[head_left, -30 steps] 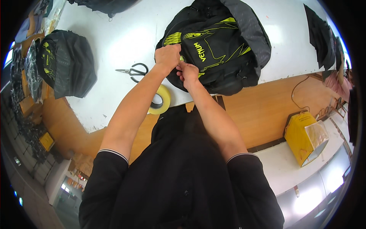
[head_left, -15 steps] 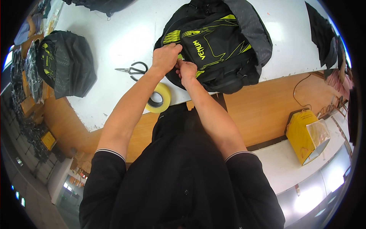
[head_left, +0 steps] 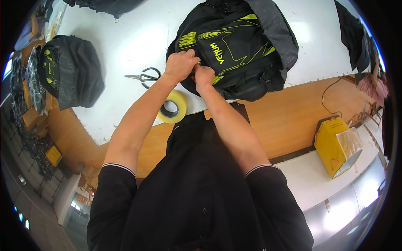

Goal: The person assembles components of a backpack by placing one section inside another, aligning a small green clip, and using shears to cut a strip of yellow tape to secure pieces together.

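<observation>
From here I see both hands, left hand [head_left: 181, 65] and right hand [head_left: 204, 76], pressed together on the near edge of the black and yellow backpack [head_left: 238, 46], which blocks the way ahead and to the right. Just left lie the scissors [head_left: 144, 77], and the roll of tape [head_left: 172, 106] sits under my left forearm. Between the scissors and the second backpack [head_left: 73, 75] at far left, the white table [head_left: 125, 37] offers open passage.

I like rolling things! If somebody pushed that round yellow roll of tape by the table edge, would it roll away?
Probably not: the round yellow roll of tape lies flat on the white table, so it would likely slide. Stood on edge, it could roll off. It looks stiff and light.
</observation>
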The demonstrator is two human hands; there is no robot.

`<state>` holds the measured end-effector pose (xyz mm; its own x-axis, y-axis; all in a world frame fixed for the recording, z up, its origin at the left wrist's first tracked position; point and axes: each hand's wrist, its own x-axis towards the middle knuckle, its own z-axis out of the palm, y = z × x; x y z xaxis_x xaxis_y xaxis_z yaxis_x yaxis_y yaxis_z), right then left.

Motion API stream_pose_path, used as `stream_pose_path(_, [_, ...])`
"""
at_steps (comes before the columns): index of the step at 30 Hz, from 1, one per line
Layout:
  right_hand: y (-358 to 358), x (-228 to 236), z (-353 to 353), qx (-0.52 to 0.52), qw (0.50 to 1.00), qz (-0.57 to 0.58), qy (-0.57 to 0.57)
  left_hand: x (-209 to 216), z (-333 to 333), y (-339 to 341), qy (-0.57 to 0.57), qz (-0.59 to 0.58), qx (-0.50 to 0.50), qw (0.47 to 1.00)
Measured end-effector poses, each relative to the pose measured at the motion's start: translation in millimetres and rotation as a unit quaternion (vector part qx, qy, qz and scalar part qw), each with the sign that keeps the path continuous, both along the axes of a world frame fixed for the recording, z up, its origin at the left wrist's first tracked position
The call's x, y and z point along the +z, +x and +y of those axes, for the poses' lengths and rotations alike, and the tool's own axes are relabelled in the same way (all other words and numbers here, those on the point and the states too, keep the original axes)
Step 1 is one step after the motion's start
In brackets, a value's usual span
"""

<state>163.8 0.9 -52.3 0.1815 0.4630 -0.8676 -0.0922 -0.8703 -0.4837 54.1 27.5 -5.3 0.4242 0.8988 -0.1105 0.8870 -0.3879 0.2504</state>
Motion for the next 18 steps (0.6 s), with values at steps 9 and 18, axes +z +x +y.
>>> stream_pose_path(9, [2.4,6.2,3.0,0.025,1.0,-0.018,-0.004,-2.2,1.1,0.0,-0.011,-0.004,-0.013,1.0])
stream_pose_path(18, [1.4,5.3,2.1,0.033,0.999,-0.025,-0.006,-7.9,-0.2,-2.1,-0.031,0.012,0.018,0.999])
